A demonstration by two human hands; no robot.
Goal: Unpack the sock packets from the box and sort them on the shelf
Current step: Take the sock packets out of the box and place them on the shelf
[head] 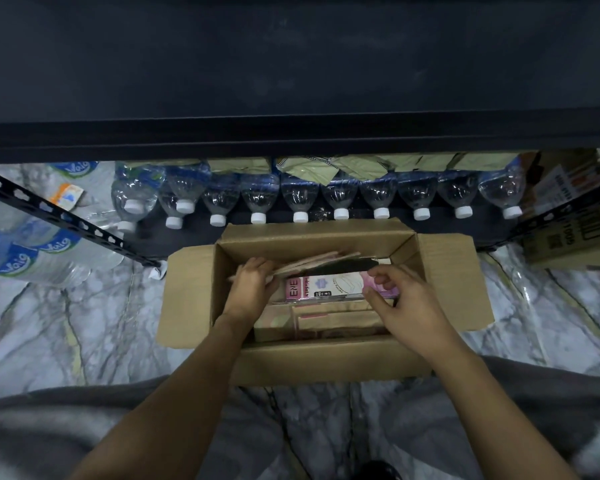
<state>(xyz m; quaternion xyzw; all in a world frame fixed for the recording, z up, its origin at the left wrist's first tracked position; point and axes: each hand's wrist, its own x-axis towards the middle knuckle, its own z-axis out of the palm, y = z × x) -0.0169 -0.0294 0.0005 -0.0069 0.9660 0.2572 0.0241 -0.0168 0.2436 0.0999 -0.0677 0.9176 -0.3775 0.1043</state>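
Both hands' fingers hold sock packets (326,287) inside box (444,282); bottles (300,195) behind.

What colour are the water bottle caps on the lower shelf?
White plastic caps on clear bottles, seen in the head view.

Dim light here, cool and bluish. The dark shelf (291,81) above swallows the top of the view, nearly black and featureless. Small glints sit on the water bottles (340,192) along its lower edge. Inside the box (326,355) my hands cast soft shadows. The marble floor (66,323) reads grey and slightly smeared. Straight lines bow towards the corners, and my trouser legs blur at the bottom.
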